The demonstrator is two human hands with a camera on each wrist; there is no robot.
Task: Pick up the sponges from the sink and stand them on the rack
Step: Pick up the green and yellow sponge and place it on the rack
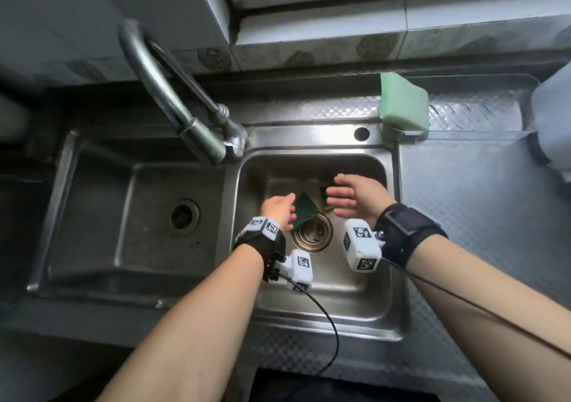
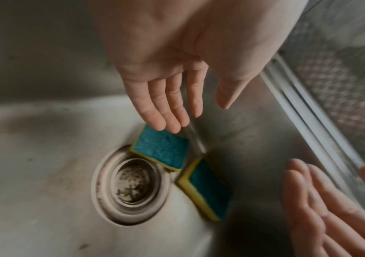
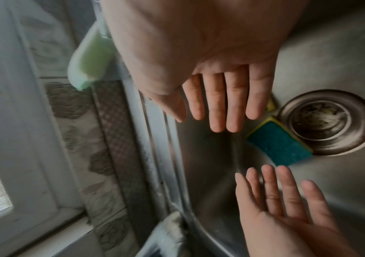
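Two sponges with dark green scrub tops and yellow bases lie on the bottom of the right sink basin (image 1: 383, 309), beside the drain (image 1: 312, 231). The left sponge (image 1: 304, 208) (image 2: 161, 150) lies flat against the drain rim. The right sponge (image 2: 208, 189) lies tilted; in the head view my right hand covers most of it. My left hand (image 1: 282, 208) (image 2: 199, 118) hovers open just above the left sponge, fingers straight. My right hand (image 1: 336, 197) (image 3: 201, 121) is open over the right sponge, and neither hand holds anything. A light green sponge (image 1: 403, 101) stands on edge on the rack (image 1: 408, 132) at the sink's back right corner.
A curved steel faucet (image 1: 173, 98) arches over the divider between the two basins. The left basin (image 1: 92, 216) has its own drain (image 1: 183, 214). A textured steel drainboard (image 1: 479, 216) lies to the right, with a pale container (image 1: 553, 123) at its far edge.
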